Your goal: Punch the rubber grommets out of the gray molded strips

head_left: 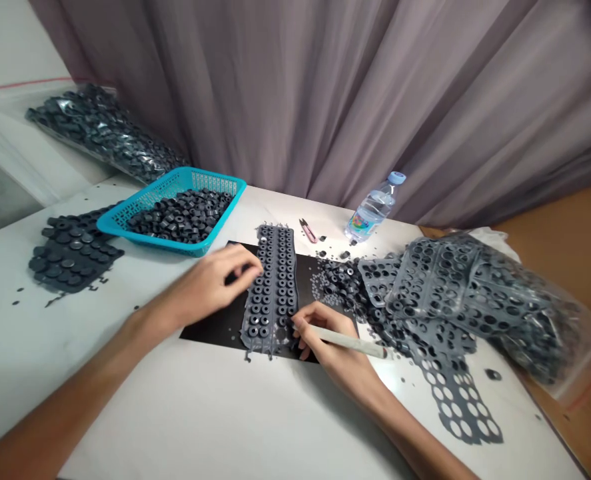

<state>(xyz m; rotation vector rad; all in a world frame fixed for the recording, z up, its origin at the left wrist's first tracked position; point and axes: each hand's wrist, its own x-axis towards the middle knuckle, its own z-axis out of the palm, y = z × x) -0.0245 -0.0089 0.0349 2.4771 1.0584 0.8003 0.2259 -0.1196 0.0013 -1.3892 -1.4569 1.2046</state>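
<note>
Right fingers (309, 335): I hold a white pen-like tool (351, 342).
Left fingers (245, 283): curled beside the grey studded sheet (276, 287); I cannot tell whether gripping.

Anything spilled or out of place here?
Yes: loose dark pieces and tiny bits lie strewn right of the studded sheet, some near the bottle. It looks spilled, since the blue basket keeps similar pieces contained.

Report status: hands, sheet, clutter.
Left hand beside sheet; right hand holding tool at lower right. Sheet atop black mat. Loose rings heaped right of sheet.
</note>
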